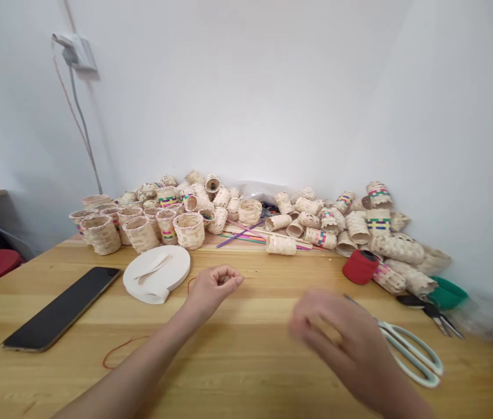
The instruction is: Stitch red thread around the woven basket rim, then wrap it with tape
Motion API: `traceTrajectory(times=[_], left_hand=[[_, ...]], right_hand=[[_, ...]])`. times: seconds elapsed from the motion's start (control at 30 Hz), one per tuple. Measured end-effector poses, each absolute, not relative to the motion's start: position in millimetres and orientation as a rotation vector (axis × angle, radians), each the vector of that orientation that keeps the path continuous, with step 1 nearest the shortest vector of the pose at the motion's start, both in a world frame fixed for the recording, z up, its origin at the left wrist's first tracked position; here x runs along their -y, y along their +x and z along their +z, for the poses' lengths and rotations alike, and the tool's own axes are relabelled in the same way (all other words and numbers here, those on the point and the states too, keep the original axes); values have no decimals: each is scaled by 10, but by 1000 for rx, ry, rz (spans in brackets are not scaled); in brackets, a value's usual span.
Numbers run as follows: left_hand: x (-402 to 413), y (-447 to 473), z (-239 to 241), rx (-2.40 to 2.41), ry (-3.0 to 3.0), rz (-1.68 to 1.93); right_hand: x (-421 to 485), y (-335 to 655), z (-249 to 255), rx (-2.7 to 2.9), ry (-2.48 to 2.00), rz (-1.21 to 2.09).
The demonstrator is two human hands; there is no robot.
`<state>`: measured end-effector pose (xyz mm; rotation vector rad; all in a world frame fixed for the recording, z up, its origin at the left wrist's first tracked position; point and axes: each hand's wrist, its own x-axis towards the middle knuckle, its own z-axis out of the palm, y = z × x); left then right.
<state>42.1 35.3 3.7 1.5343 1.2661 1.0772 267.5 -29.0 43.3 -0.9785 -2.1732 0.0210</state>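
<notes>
My left hand [216, 286] is above the middle of the table, thumb and index finger pinched together on a thin red thread [119, 348]. A short end sticks out past the fingertips, and the rest loops behind the wrist and lies on the wood left of my forearm. Whether a needle is at the tip is too small to tell. My right hand [337, 343] is blurred by motion over the table's right side, its fingers curved. Beside it lie scissors with pale green handles [421, 355], partly hidden behind the hand. A red thread spool [360, 266] stands farther back.
A roll of white tape [180, 262] and a black phone [63, 308] lie at left. Small woven bamboo baskets [188, 231] are heaped along the wall, with coloured strips [246, 233] among them. At right are a green spool [447, 293] and small black-handled snips [433, 314].
</notes>
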Motion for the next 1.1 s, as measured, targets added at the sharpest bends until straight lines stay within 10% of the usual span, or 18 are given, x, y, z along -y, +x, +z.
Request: traceTrajectory(times=[1.1], left_hand=[[-367,473,-80,-1304,1716,972]], right_hand=[[-451,2311,-185,2201,-906,8]])
